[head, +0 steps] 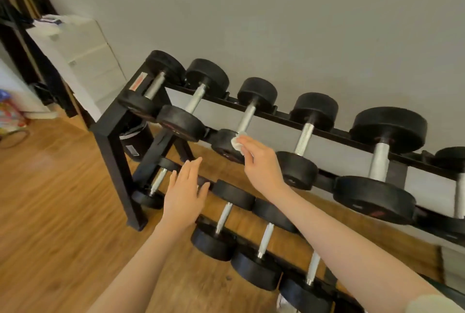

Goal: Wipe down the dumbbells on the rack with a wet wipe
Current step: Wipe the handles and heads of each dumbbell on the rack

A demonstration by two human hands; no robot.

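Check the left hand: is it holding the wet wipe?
No, the left hand is open and empty; the right hand presses the wet wipe against a top-row dumbbell.

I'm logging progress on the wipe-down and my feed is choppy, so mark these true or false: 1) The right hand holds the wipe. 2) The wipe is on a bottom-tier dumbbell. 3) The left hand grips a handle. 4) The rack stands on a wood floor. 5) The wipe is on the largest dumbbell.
1) True: the right hand pinches the wet wipe.
2) False: it is against the third dumbbell from the left on the top tier.
3) False: the left hand is flat-fingered over the lower tier, holding nothing.
4) True: the dumbbell rack stands on the wood floor.
5) False: the largest dumbbell sits farther right.
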